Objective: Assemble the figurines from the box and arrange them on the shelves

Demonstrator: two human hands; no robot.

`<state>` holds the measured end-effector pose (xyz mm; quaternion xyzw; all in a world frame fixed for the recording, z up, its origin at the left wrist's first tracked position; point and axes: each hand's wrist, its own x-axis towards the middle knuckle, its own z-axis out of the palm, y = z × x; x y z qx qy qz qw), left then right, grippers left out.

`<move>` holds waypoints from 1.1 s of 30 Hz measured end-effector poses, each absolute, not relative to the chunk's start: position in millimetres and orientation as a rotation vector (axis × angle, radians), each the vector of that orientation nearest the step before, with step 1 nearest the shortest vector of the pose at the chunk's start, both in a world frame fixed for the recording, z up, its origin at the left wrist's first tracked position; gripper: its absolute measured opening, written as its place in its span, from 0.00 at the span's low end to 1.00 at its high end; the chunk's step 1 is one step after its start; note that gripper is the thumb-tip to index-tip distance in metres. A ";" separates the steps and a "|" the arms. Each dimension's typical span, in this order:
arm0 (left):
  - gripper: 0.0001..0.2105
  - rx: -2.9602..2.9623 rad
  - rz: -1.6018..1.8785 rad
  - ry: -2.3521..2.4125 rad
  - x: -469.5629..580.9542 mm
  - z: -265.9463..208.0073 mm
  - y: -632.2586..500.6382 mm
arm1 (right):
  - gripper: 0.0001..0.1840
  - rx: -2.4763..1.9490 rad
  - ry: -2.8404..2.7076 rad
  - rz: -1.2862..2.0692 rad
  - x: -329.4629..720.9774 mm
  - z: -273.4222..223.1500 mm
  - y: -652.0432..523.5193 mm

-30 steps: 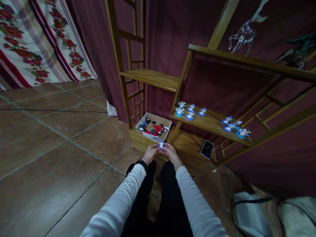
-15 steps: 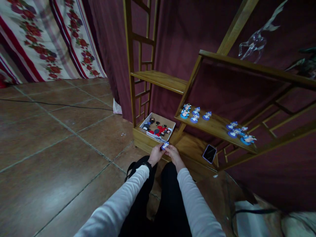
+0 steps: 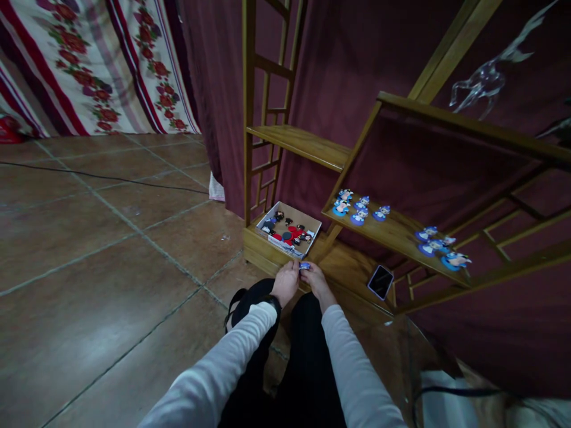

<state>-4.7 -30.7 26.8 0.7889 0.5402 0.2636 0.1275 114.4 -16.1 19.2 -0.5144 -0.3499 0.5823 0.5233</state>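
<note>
Between my fingertips is a small blue-purple and white figurine (image 3: 304,266), partly covered by them. My left hand (image 3: 286,282) grips it from the left and my right hand (image 3: 317,279) from the right, both with fingers closed. Just beyond them a shallow cardboard box (image 3: 317,229) holds several small figures in red, black and blue. On the shelf (image 3: 397,235) at the right stand several similar figurines on round blue or purple bases, including a purple one (image 3: 381,213) standing by itself.
A phone (image 3: 380,282) lies on the low wooden board at the right. A clear horse-like ornament (image 3: 482,83) stands on the upper ledge. Wooden lattice posts (image 3: 248,119) rise behind the box. A black cable (image 3: 102,176) crosses the tiled floor at the left.
The figurine has turned between my hands and now shows less of itself. My left hand has rolled over with its back upward. The view has shifted slightly, moving the shelf rightward.
</note>
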 end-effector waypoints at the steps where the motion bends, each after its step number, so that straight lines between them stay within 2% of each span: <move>1: 0.23 2.329 0.749 1.586 -4.3 28.5 -31.4 | 0.18 -1.231 -0.837 1.392 114.3 18.7 -15.7; 9: 0.20 2.510 0.724 1.513 -6.1 37.3 -29.4 | 0.22 -1.227 -0.842 1.398 112.9 15.8 -12.7; 19: 0.19 2.660 0.565 1.548 -9.5 36.3 -28.5 | 0.21 -1.266 -0.862 1.370 111.0 13.1 -10.8; 25: 0.17 2.096 0.802 1.461 -15.7 23.4 -7.5 | 0.16 -1.203 -0.901 1.471 109.7 24.2 -13.6; 29: 0.10 1.602 0.903 1.202 -19.8 20.1 7.4 | 0.13 -1.201 -0.844 1.468 109.7 28.2 -13.1; 33: 0.10 1.222 0.932 0.962 -20.7 22.3 7.3 | 0.13 -1.206 -0.782 1.424 109.6 26.4 -12.0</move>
